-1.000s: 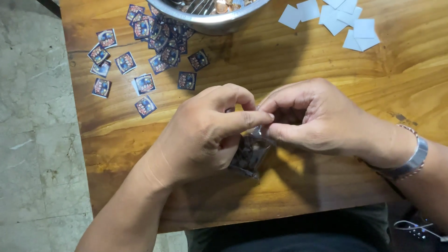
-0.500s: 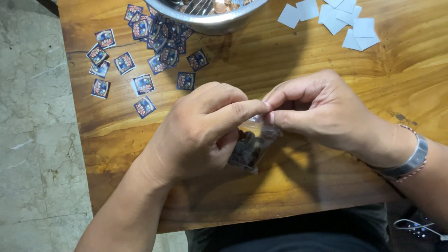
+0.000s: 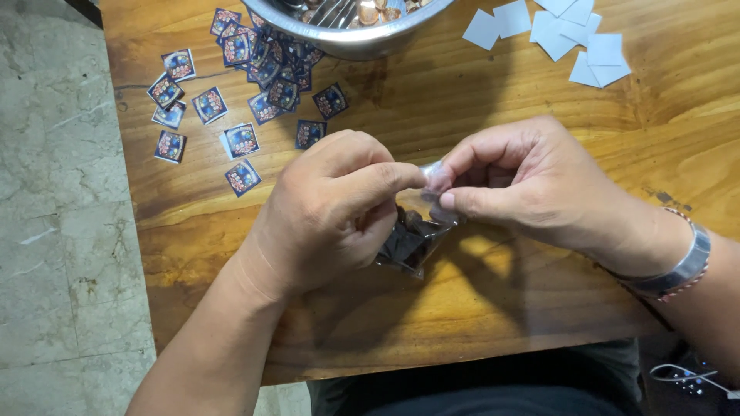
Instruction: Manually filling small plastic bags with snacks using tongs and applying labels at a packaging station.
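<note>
Both hands, left hand [image 3: 331, 212] and right hand [image 3: 524, 185], remain pinched on the small clear bag [image 3: 412, 239] of dark pieces, its mouth now drawn slightly higher and flatter than before.

One head-worn camera looks steeply down, close above the wooden table [image 3: 539, 308]. The near table edge crosses the frame bottom; floor lies left, a metal bowl [image 3: 351, 35] at the far edge.
</note>
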